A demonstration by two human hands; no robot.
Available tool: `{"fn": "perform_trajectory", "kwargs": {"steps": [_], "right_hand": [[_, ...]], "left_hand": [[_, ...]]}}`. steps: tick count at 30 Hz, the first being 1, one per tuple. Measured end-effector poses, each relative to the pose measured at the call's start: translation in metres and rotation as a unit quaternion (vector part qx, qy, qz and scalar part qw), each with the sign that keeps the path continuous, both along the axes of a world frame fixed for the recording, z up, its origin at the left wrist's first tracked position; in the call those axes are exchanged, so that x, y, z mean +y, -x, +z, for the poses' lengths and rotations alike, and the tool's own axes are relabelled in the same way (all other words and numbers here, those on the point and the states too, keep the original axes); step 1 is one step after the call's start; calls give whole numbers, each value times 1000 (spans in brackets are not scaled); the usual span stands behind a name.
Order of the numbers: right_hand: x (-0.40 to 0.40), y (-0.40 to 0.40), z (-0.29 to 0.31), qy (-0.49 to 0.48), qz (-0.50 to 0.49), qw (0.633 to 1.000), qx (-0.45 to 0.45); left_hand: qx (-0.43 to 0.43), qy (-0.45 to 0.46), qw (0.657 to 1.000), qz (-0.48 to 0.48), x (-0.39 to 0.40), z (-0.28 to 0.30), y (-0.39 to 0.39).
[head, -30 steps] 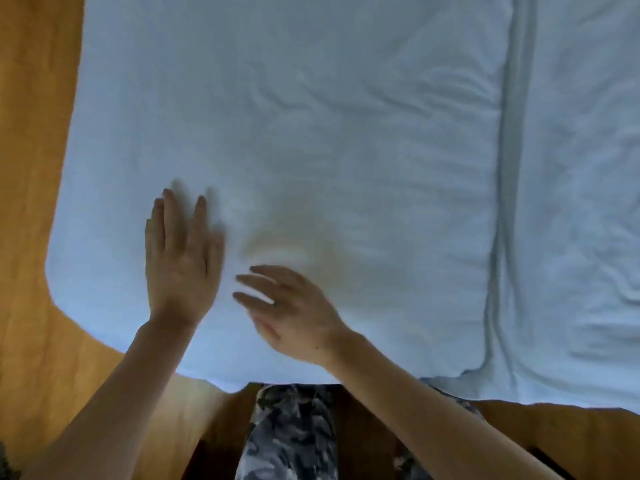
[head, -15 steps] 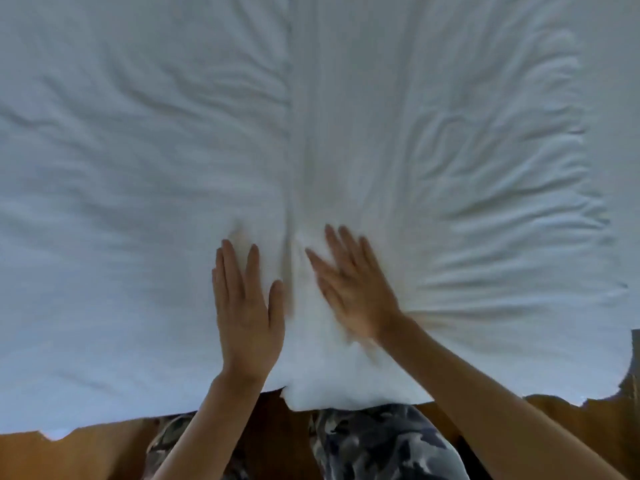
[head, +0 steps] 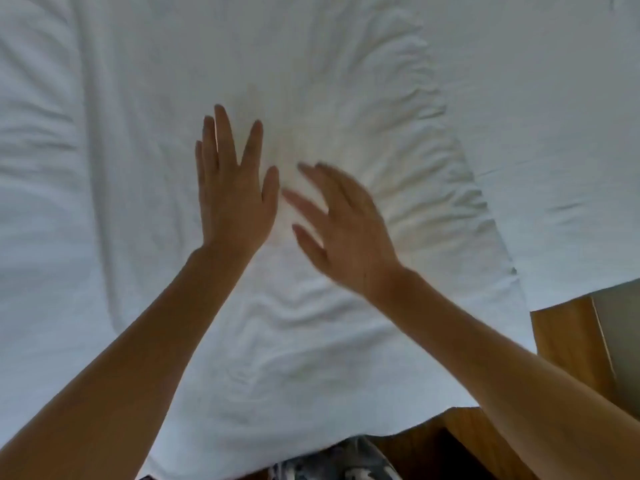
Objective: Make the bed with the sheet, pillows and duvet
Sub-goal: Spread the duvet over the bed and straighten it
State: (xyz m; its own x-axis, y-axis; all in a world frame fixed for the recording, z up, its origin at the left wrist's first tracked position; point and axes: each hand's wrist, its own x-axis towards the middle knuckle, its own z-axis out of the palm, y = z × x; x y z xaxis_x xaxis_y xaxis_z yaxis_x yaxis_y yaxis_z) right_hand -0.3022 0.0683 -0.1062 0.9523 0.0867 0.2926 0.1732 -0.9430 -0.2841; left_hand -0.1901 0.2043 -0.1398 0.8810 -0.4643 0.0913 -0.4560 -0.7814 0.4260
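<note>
Both hands have slid further up the sheet [head: 346, 341] since before. The left hand [head: 235, 199] lies flat, fingers straight; the right hand [head: 346, 230] is spread, blurry. The white, wrinkly sheet fills the frame.

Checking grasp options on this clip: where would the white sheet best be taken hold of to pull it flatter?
Probably the white sheet along its near free edge, pinched from the person's side. That edge hangs loose over the wooden frame, and the wrinkles run toward it. Both left hand and right hand are flat, gripping nothing.
</note>
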Motion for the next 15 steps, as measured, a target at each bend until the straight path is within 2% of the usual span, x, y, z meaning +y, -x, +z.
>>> {"fn": "perform_trajectory", "kwargs": {"steps": [2, 3, 5, 7, 11, 13, 15], "right_hand": [[-59, -68, -3, 83, -182, 977, 78], [-83, -82, -12, 76, -260, 953, 137], [-117, -70, -41, 31, -342, 906, 248], [-127, -11, -70, 6, -380, 874, 302], [-107, 143, -85, -9, -486, 824, 292], [-96, 197, -80, -43, -536, 788, 301], [-78, 229, -76, -88, -570, 755, 311]], "left_hand": [[-15, -22, 999, -29, -32, -5, -16], [-19, -33, 998, -48, -47, -11, -17], [-20, -57, 992, -111, -73, -26, 1], [-6, -75, 976, -205, -87, -44, 51], [23, -52, 924, -377, -79, -55, 161], [18, -64, 881, -468, -66, -52, 192], [2, -91, 821, -564, -52, -45, 211]]}}
